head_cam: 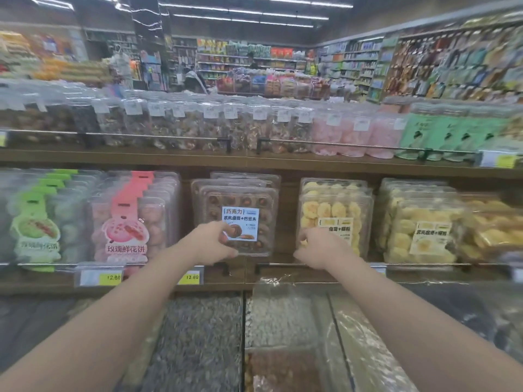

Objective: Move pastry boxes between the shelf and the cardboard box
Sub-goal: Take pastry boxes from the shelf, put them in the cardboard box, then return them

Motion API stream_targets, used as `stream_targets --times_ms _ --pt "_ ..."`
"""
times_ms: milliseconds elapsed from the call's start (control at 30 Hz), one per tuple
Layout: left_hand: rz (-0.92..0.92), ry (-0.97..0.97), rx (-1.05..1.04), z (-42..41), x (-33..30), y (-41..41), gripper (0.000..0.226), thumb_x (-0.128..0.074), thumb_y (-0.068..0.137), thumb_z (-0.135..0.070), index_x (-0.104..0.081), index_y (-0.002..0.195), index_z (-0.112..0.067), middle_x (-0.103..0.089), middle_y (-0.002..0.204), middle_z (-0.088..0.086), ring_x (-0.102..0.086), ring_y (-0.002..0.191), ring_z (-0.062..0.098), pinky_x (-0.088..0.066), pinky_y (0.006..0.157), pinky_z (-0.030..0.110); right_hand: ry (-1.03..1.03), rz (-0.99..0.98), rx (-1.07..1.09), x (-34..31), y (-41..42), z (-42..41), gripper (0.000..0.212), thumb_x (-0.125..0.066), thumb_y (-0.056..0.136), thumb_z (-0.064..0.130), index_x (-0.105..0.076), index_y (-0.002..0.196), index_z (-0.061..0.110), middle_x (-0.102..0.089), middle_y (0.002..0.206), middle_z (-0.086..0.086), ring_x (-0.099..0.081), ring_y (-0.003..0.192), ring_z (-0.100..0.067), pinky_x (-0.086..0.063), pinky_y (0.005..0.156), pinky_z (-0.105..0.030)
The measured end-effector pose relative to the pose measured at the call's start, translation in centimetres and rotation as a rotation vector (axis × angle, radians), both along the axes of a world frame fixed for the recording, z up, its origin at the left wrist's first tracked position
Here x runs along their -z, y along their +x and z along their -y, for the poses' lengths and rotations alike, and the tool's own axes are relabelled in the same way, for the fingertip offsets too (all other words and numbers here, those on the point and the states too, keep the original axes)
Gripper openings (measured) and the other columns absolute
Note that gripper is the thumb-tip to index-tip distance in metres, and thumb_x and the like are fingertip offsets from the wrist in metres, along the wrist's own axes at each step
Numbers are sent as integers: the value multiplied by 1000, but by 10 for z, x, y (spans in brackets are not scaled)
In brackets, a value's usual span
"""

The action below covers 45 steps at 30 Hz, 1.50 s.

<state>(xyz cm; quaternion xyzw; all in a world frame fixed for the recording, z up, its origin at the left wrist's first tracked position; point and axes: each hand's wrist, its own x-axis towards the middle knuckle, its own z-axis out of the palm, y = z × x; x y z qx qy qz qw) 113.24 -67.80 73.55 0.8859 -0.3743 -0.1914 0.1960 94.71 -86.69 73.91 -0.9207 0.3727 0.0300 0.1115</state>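
A clear pastry box of brown chocolate cookies with a blue-and-white label stands upright at the front of a short row on the middle shelf. My left hand grips its lower left corner, thumb over the front. To its right stands a clear box of yellow cookies. My right hand touches that box's lower left corner with curled fingers; whether it holds the box I cannot tell. No cardboard box is in view.
Pink-labelled and green-labelled pastry boxes fill the shelf's left, more yellow cookie boxes its right. A metal rail and price tags run along the shelf front. Bulk bins of seeds lie below my arms. Snack tubs line the upper shelf.
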Motion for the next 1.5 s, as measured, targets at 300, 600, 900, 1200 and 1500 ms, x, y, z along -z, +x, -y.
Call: stream_targets --times_ms 300,600,900,1200,1500 --pt "44 15 124 0 -33 -84 43 -78 86 -38 -62 125 -30 -63 112 -8 -69 103 19 -58 93 36 60 22 -34 -32 -90 0 64 -66 86 55 -51 141 25 -55 142 2 -56 125 -24 -49 94 -37" --pt "139 26 214 7 -45 -153 47 -74 82 -46 -60 126 -33 -64 118 -10 -62 112 18 -52 102 43 61 93 58 -53 -169 -32 66 -67 83 53 -52 141 26 -59 136 0 -62 112 -23 -55 93 -42" --pt "131 -24 607 -2 -54 -238 48 -78 87 -35 -63 131 -23 -67 122 -2 -63 113 18 -49 97 28 72 129 401 -61 -287 -114 70 -66 77 58 -55 138 26 -60 135 2 -60 120 -25 -51 99 -43" --pt "109 -60 1000 -15 -40 -395 44 -80 83 -35 -65 122 -25 -67 115 -2 -65 105 19 -51 91 29 105 74 749 -43 -451 -226 64 -68 86 52 -51 140 23 -58 133 1 -58 120 -27 -52 94 -40" --pt "61 -10 1427 -87 -25 -622 38 -77 88 -29 -65 122 -21 -71 116 1 -67 104 19 -53 88 27 92 51 1191 -25 -656 -393 65 -69 86 52 -51 143 26 -54 144 -1 -51 132 -25 -47 103 -40"
